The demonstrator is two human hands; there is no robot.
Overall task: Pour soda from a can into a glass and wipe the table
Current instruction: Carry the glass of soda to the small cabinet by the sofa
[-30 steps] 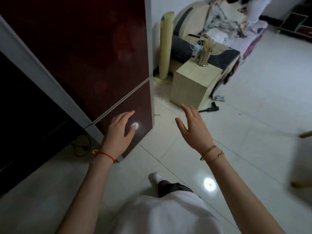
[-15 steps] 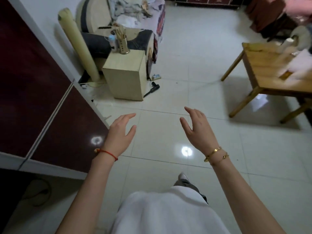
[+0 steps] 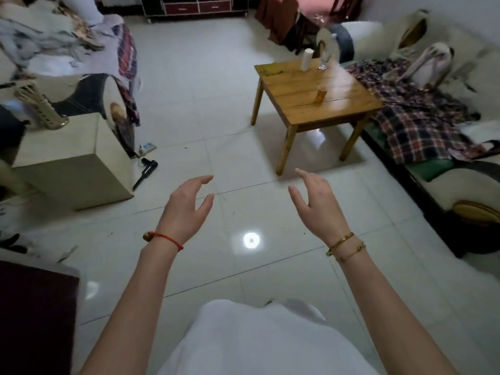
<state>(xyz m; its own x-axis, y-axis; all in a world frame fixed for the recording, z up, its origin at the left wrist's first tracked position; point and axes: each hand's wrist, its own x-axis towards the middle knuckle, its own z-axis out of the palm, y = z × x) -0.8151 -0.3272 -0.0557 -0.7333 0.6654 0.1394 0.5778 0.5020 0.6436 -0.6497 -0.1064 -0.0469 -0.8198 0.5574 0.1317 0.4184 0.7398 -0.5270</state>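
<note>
Both hands, left [image 3: 186,209] and right [image 3: 318,204], hover with released, empty grips over the tiled floor, the can [image 3: 321,96] and glass [image 3: 323,59] standing well beyond them on the wooden surface [image 3: 297,104].

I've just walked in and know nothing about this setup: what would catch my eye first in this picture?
Two bare hands, left hand and right hand, held out open and empty over the shiny tiled floor. Beyond them, to the right, stands a small wooden table with an orange can, a clear glass and a white roll on top.
</note>
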